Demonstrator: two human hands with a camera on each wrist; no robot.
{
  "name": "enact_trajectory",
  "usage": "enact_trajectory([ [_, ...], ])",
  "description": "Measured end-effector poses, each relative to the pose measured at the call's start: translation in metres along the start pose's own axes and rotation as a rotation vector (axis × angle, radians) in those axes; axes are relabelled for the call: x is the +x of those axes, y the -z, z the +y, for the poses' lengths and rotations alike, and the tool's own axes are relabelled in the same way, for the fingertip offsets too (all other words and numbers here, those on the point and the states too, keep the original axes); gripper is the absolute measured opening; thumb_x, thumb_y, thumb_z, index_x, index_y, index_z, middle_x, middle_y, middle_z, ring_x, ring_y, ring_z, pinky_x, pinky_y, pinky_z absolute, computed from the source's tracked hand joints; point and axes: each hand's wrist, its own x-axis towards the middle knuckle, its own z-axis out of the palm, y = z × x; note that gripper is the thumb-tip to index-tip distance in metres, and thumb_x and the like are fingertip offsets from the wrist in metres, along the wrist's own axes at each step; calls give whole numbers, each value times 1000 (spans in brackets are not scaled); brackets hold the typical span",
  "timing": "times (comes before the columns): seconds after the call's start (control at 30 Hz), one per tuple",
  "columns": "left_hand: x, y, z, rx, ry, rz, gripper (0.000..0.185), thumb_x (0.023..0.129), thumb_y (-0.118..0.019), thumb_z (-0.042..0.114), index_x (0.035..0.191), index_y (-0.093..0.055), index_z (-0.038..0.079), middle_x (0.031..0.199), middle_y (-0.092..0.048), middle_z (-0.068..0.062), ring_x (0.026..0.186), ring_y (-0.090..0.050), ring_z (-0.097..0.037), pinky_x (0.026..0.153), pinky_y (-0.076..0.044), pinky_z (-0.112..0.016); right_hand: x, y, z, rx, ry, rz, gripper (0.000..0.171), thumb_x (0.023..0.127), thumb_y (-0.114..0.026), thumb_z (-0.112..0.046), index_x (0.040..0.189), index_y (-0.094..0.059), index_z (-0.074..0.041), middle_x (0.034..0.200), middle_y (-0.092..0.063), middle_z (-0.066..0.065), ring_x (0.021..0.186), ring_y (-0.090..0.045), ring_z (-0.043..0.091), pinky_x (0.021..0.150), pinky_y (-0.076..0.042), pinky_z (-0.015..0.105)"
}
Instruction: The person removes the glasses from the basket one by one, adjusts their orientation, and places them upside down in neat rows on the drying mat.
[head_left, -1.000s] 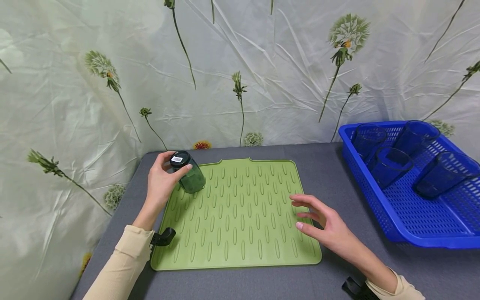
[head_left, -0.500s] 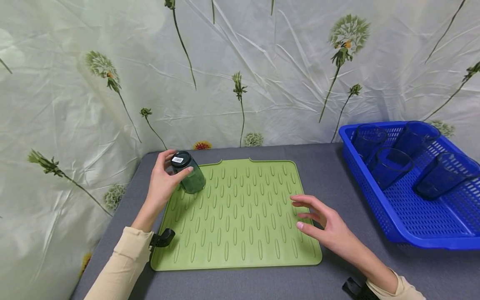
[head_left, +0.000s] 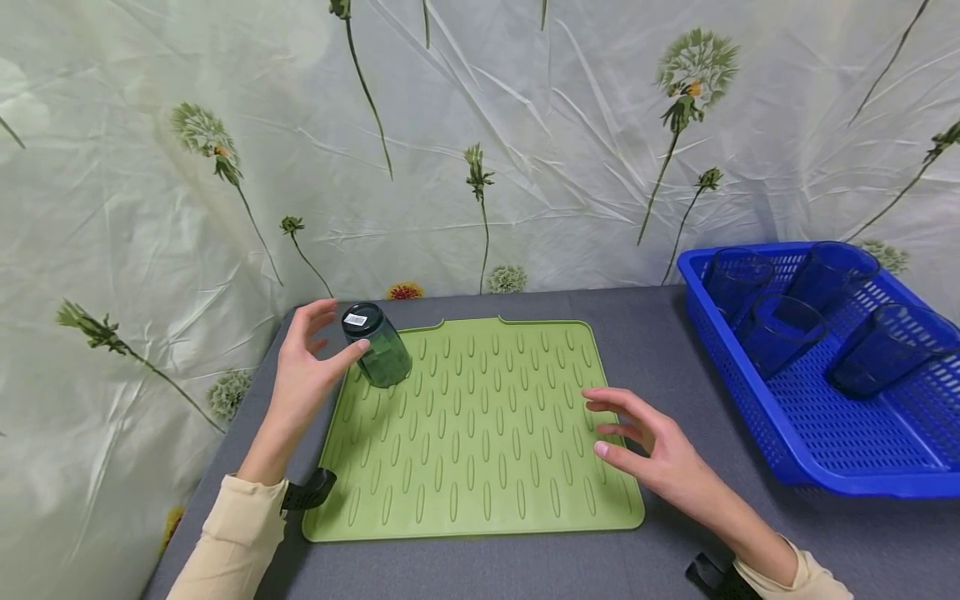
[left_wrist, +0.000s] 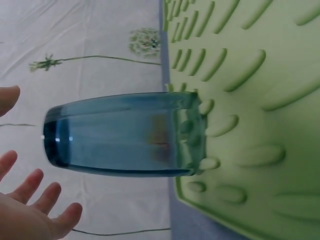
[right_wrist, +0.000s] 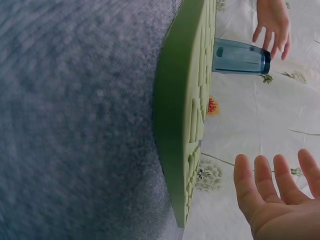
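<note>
A dark blue-green drinking glass [head_left: 386, 357] stands upside down at the far left corner of the green ribbed mat [head_left: 483, 429]. Its thick base, with a white sticker, faces up. In the left wrist view the glass [left_wrist: 117, 135] has its rim down on the mat's ridges. My left hand [head_left: 300, 379] is just left of it, thumb and fingers spread apart, and a gap shows around the base in that wrist view. Over the mat's right edge hovers my right hand [head_left: 648, 446], fingers loosely bent and holding nothing.
At the right, a blue plastic basket [head_left: 780, 454] holds several more glasses [head_left: 783, 329]. Grey cloth [head_left: 465, 571] covers the table. Behind it hangs a white sheet [head_left: 465, 100] printed with flowers.
Earlier the left hand gripped the glass near its base; now it has let go and drawn back to the left. The glass stays in place, and the right hand has barely moved.
</note>
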Motion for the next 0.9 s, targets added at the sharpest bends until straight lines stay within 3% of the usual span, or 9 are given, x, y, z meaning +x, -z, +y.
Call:
enact_trajectory([
  [0.17,-6,3,10,63,-95,18,65,82,-81,14,140,-50,16,139,-46,-1,131,-39,-22,103,-35,-50,0,1,0,-12,-2,6,59,89,-65,9,141,-49,-12,139,-51,6,127,-48,29,95,-51,36],
  [0.57,-27,-6,35,99,-251,-152,78,76,-85,6,143,-48,16,143,-47,0,133,-39,-20,107,-30,-48,1,1,-4,-29,9,19,59,88,-66,8,142,-48,-9,139,-52,6,127,-48,25,95,-51,33],
  [0.67,-34,-12,37,105,-251,-199,77,77,-85,9,144,-47,19,143,-46,4,132,-40,-19,107,-32,-49,1,2,-5,-30,7,21,57,89,-67,7,141,-49,-7,139,-52,6,127,-48,26,95,-50,34],
  [0.9,-43,-25,32,110,-172,-316,74,82,-82,19,144,-45,30,145,-45,8,129,-43,-27,102,-35,-53,2,4,-7,-24,9,28,59,87,-66,10,141,-49,-6,139,-51,5,127,-48,25,96,-50,34],
])
